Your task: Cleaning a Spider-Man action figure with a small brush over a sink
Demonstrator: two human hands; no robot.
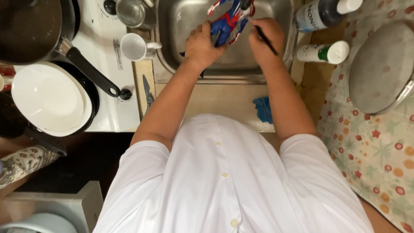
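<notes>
Over the steel sink (172, 26), the left hand (202, 45) is gripping a blue-and-red toy figure (228, 21) — the right hand (265, 39) is pinching a thin black brush (264, 38) against it

The person wears a white short-sleeved shirt (224, 181) with small pale buttons (224, 174) down the front; both forearms are bare.

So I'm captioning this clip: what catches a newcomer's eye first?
The blue and red toy figure held over the steel sink: left hand grips it, right hand holds a thin dark brush. At left, a white plate beside a black pan.
</notes>
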